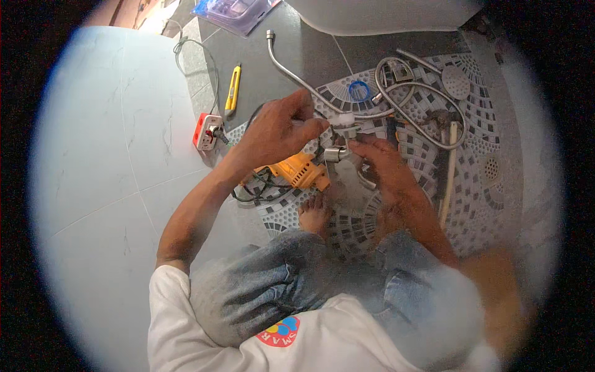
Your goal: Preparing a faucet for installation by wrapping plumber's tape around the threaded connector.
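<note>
My left hand (279, 130) is curled at the centre, thumb beside a small white piece (344, 119); what its fingers hold is too small to make out. My right hand (381, 161) grips a chrome fitting (335, 154) just below that white piece, with thumb and fingers closed round it. A yellow-orange power tool (294, 168) with black cords lies beneath my hands on the pebble-and-mosaic patterned floor (477, 111). A long bent chrome tube (288, 72) and a coiled metal hose (460, 127) lie beyond them, near a blue ring (359, 91).
A yellow utility knife (233, 88) and red-white power strip (204, 131) lie left. A round perforated plate (456, 82) and cream pipe (449, 186) lie right. A plastic package (232, 13) and white fixture (378, 13) are behind. My bare feet (313, 214) are below.
</note>
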Demonstrator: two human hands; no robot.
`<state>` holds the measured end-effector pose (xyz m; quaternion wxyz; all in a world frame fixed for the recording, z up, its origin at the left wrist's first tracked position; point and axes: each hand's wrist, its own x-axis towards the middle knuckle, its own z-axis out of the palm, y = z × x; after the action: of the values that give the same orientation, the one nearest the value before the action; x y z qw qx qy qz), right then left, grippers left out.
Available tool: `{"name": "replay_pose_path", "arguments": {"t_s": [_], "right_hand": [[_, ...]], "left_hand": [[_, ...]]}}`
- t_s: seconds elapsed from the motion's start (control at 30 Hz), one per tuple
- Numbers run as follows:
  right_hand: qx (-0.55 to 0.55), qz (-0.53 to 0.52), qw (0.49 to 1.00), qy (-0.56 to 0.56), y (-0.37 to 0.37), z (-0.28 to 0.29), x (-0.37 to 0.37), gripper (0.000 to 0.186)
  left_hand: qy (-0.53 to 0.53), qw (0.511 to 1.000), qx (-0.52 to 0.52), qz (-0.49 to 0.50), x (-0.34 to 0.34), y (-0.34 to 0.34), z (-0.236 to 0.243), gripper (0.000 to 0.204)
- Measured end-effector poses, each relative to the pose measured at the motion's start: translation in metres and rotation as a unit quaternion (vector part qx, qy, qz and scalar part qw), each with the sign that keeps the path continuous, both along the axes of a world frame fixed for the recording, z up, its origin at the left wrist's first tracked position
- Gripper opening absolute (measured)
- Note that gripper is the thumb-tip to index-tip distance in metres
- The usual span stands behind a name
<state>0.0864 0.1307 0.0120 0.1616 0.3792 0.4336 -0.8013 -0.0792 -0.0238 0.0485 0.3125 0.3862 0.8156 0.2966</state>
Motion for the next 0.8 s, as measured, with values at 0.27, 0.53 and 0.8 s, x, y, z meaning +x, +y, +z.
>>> {"name": "replay_pose_path", "arguments": {"t_s": [0.27, 0.53, 0.8], "right_hand": [[0.013, -0.009, 0.995, 0.103, 0.006, -0.043, 0.008, 0.036], [-0.065, -0.028, 0.994, 0.088, 0.012, -0.018, 0.011, 0.037], [-0.065, -0.023, 0.981, 0.181, 0.045, -0.092, -0.030, 0.052]], "left_hand": [[-0.062, 0.998, 0.009, -0.018, 0.001, 0.010, 0.012, 0.031], [-0.099, 0.991, 0.064, -0.066, -0.005, 0.008, 0.005, 0.037], [-0.187, 0.982, 0.005, -0.029, -0.004, 0.017, 0.017, 0.044]]}}
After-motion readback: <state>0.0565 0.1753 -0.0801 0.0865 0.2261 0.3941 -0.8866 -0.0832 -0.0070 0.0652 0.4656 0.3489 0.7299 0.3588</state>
